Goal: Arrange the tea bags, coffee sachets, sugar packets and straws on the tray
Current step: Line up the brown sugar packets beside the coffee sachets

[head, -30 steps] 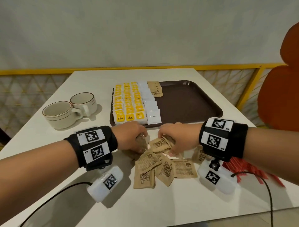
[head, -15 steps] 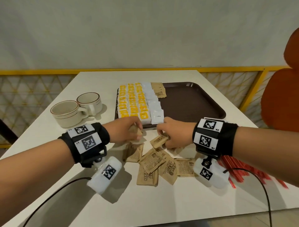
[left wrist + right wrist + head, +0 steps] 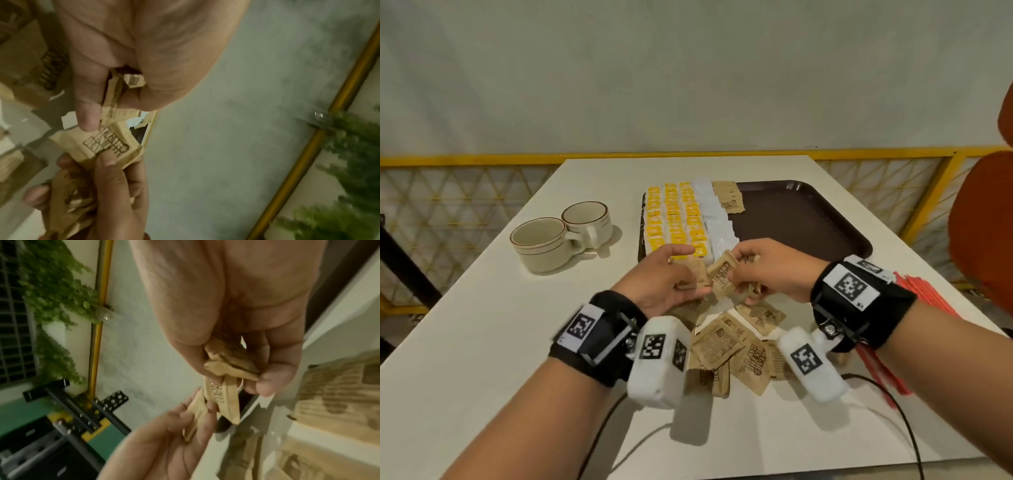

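Observation:
Both hands hover together over the near rim of the brown tray. My left hand pinches a few brown sugar packets between thumb and fingers. My right hand grips a bunch of brown sugar packets and holds one packet out against the left hand's packets. On the tray's left part lie rows of yellow tea bags, a column of white sachets and some sugar packets. Loose sugar packets lie on the table below my hands. Red straws lie at the right.
Two cream cups stand on the white table left of the tray. The right half of the tray holds nothing. An orange chair stands past the table's right edge. A yellow railing runs behind.
Both hands have lifted off the pile with sugar packets in them and met over the tray's near rim. The left palm has turned up.

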`<state>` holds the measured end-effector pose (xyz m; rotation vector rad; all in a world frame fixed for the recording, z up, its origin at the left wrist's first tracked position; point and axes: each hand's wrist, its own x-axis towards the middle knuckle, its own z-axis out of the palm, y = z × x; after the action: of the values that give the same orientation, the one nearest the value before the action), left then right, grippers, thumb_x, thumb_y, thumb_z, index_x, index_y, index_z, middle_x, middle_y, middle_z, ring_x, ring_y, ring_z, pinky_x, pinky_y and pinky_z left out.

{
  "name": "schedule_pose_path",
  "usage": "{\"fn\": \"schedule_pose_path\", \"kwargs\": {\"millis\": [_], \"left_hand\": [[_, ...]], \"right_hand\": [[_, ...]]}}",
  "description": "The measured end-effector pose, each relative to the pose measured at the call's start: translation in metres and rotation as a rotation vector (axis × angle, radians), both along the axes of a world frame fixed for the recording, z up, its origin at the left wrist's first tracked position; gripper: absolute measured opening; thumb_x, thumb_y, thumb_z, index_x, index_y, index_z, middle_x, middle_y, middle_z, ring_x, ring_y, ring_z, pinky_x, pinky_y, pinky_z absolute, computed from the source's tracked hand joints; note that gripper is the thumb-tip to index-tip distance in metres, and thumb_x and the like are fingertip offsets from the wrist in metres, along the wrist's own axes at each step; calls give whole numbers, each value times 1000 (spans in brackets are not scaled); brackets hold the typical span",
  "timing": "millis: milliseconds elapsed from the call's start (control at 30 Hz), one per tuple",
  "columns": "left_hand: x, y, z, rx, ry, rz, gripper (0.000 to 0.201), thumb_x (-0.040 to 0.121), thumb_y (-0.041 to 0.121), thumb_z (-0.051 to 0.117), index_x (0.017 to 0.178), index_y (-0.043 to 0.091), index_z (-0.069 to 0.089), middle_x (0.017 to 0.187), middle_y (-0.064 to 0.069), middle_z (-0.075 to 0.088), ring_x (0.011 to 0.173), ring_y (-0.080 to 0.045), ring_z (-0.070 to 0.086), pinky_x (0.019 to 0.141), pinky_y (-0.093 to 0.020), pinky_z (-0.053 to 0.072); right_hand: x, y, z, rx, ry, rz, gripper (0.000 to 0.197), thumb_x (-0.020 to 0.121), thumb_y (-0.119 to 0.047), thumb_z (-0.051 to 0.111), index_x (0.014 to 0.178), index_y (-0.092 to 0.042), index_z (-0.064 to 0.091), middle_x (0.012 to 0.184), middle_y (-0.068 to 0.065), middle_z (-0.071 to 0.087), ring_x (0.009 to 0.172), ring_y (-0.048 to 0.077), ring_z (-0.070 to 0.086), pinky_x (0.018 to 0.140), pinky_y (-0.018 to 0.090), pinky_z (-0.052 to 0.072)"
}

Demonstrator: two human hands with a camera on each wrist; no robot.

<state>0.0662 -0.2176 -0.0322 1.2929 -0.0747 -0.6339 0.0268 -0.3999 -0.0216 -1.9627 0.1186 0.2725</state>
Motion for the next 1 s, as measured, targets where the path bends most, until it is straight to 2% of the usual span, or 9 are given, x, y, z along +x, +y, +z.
{"fn": "schedule_pose_path", "kwargs": {"millis": [133,200,300,433,600,733,867,933,1000], "left_hand": [[6,1,-4,-200,22,88,56,87,-21,44,131,13,41,123,-29,50,95,-38,65,77,-43,58],[9,0,-4,-233,-3,143,53,84,-17,53,127,13,44,119,-27,55,87,-33,69,68,-38,61],[7,-5,-7,-209,-37,187,38,84,-7,61,119,5,52,98,-18,69,72,-24,72,56,-28,59],[5,-7,-12,-258,-8,196,13,96,0,47,106,-1,56,91,-15,69,73,-19,70,57,-23,58],[6,-8,-20,-268,-133,235,16,97,2,45,101,5,60,90,-12,69,73,-16,69,59,-22,56],[8,-6,-25,-312,-216,266,16,94,6,51,93,17,63,97,-8,62,89,-16,58,65,-23,49],[8,-4,-23,-451,-258,244,9,82,7,56,90,10,59,87,-6,61,75,-12,60,59,-21,47],[6,-4,-22,-449,-298,249,10,85,-2,52,85,5,58,83,-3,66,73,-11,62,61,-19,50],[5,-5,-22,-361,-343,285,22,89,-10,48,78,5,59,83,-1,68,78,-12,64,67,-18,53]], "right_hand": [[0,-13,8,181,-83,-111,8,93,-11,60,85,-8,62,84,14,65,68,16,62,56,26,55],[1,-17,13,325,-129,-169,7,93,-13,58,90,-7,62,89,14,64,70,14,63,54,25,53],[4,-15,13,483,-152,-190,14,92,-14,58,102,-4,63,90,13,64,69,13,62,51,23,51],[1,0,0,556,-116,-126,9,93,-11,56,96,-9,64,77,7,65,63,10,60,50,21,50],[-3,9,-13,623,-111,-85,11,89,-11,59,98,-7,64,78,12,62,63,15,57,49,22,49],[-4,5,-14,832,-70,-68,39,76,-16,68,110,1,61,92,20,56,66,14,57,49,22,48],[-4,0,-16,947,-12,17,74,63,-21,86,123,7,53,102,22,56,69,14,60,50,23,50],[-4,0,-17,954,9,28,69,59,-21,88,117,2,58,92,18,61,67,14,61,50,23,50],[-5,1,-17,969,5,1,51,66,-17,80,111,-2,61,89,15,61,66,14,61,49,22,50]]}}
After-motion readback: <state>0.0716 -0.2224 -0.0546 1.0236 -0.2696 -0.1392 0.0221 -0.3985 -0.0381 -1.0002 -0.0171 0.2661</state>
